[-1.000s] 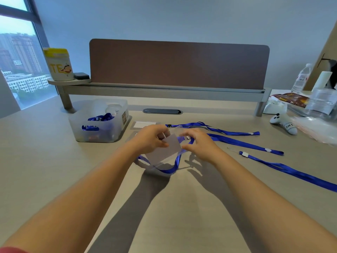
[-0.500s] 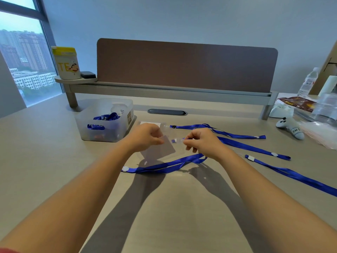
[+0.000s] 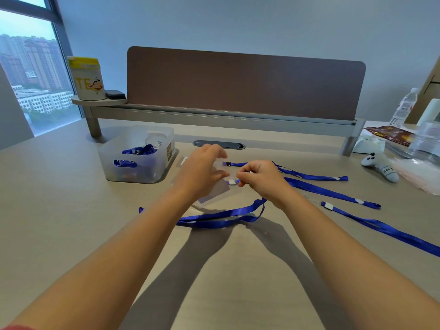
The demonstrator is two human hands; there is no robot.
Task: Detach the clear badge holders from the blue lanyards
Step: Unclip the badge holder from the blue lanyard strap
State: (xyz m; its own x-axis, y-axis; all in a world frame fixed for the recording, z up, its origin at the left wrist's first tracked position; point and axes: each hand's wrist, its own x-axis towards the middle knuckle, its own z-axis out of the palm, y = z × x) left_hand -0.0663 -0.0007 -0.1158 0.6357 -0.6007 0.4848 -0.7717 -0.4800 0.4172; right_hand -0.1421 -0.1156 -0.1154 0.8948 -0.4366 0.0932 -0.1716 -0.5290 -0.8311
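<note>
Hands gripping mid-frame: left hand (image 3: 202, 172) pinching badge holder (image 3: 215, 190), right hand (image 3: 260, 178) pinching lanyard (image 3: 221, 216) clip; needing pulling apart next.

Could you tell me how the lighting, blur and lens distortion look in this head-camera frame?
Head view: daylight from the window at left throws soft arm shadows toward the viewer on the desk; the left hand is motion-blurred, so the clear badge holder barely reads; the right hand and blue lanyard are sharper; wide-angle distortion stretches the forearms.

Pale desk (image 3: 59, 222), brown divider panel (image 3: 245, 84), grey wall (image 3: 238, 22), city-view window (image 3: 31, 75).
</note>
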